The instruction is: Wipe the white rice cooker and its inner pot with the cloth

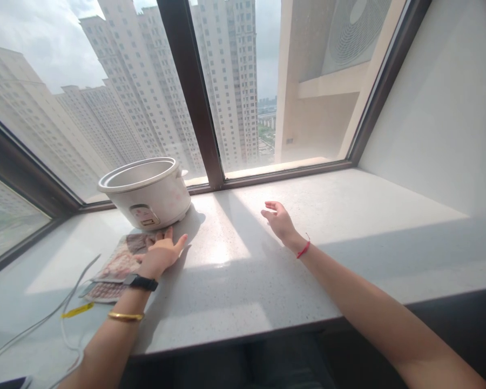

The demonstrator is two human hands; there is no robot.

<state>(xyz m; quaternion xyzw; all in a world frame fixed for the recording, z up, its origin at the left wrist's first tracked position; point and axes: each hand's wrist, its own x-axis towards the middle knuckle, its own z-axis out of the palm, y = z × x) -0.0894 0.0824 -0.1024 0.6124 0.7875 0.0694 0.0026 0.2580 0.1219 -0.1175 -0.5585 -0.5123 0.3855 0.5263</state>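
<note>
At the far left a white cable [44, 319] with a yellow tag [78, 310] trails over the pale stone windowsill [235, 281], near its front edge. Just right of it lie printed booklets [117, 265], and behind them a lidless white rice cooker [148, 192] stands close to the dark window frame [194, 97]. The left hand [162, 253] rests flat and open on the sill, fingers spread, its fingertips on the booklets' edge just in front of the cooker; a black watch [141, 281] and gold bangle [125, 316] sit on the wrist. Between the hands the sill is bare and sunlit. The right hand [280, 220] hovers open, fingers loosely curled, holding nothing, a red string [303, 249] at the wrist. Rightward the ledge runs to a white wall [441, 119]
</note>
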